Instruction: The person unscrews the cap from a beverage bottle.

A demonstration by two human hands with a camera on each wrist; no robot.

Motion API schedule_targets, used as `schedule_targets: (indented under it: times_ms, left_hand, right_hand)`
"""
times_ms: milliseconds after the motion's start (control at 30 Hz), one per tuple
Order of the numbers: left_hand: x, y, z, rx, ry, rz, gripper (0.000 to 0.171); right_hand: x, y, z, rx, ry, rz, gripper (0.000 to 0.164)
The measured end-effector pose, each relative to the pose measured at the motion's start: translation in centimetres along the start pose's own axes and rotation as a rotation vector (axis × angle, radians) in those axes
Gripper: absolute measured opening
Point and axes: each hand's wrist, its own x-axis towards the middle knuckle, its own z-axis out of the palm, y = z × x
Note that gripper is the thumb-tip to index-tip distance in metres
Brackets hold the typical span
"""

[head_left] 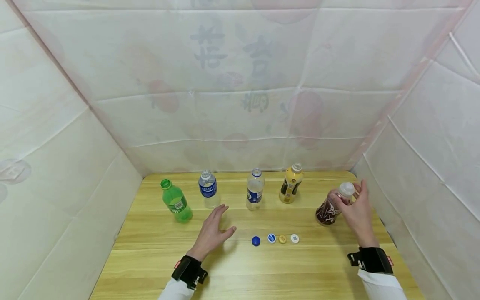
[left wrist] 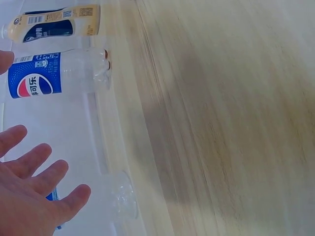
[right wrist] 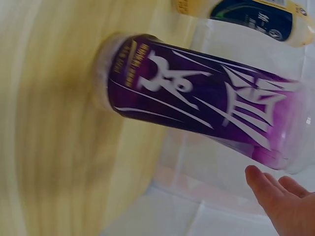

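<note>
At the right of the head view my right hand (head_left: 358, 210) is around the upper part of a dark purple-labelled bottle (head_left: 327, 211) with a pale, see-through top. In the right wrist view that bottle (right wrist: 172, 93) shows white figures on its label, and the fingers (right wrist: 268, 189) are extended with a gap to it. My left hand (head_left: 211, 234) hovers over the table with fingers spread, holding nothing. Nearest to it is a clear bottle with a blue label (head_left: 208, 188). A clear Pepsi bottle (left wrist: 37, 74) stands beyond its fingers in the left wrist view.
A green bottle (head_left: 176, 202) stands at the left, a yellow bottle (head_left: 290, 184) right of the Pepsi bottle. In a row on the wooden table (head_left: 243, 275) lie a blue cap (head_left: 256, 241), a blue-and-white cap (head_left: 271, 238), a yellow cap (head_left: 282, 239) and a white cap (head_left: 294, 238). Fabric walls enclose the table.
</note>
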Motion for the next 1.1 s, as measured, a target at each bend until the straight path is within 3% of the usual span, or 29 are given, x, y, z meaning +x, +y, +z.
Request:
schedule_targets:
  times_ms: [133,367,700,1100]
  left_hand:
    - [-0.1,-0.1,0.0,0.0,0.001,0.004,0.075]
    - [0.0,-0.1,0.0,-0.01,-0.006,0.001,0.075]
    - [0.0,-0.1,0.1,-0.006,-0.004,0.006,0.074]
    - [0.1,0.2,0.2,-0.014,-0.01,-0.004,0.075]
  right_hand:
    - [-0.1,1.1,0.5,0.005,-0.007,0.021,0.121]
    - [-0.4,1.9,1.5,-0.044,0.038,-0.005,0.091]
    - [-1.0,1.9,1.4,-0.119,0.045,0.003,0.084]
    - [-2.3,-1.4,2.7,-0.05,0.025,-0.05,0.077]
